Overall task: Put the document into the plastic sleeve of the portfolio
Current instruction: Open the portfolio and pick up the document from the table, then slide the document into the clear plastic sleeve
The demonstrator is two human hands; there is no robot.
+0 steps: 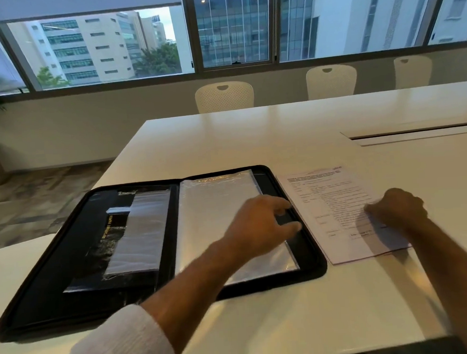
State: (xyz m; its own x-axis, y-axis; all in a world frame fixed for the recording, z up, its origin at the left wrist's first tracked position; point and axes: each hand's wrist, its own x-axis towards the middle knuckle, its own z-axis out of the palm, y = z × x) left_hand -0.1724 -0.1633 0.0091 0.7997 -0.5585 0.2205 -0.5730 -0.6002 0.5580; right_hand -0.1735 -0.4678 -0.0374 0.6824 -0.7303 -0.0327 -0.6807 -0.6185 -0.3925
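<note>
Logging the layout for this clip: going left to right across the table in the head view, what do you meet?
Open black zip portfolio → its clear plastic sleeve → left hand → printed white paper document → right hand.

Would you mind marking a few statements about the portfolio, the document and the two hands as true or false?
1. The portfolio lies open on the table. True.
2. The document is already inside the plastic sleeve. False: it lies on the table, to the right of the portfolio.
3. The right hand rests on the document. True.
4. The left hand is on the portfolio's left half. False: it is over the right half, with its fingers at the plastic sleeve's right edge.
5. The chairs behind the table are black. False: they are white.
</note>
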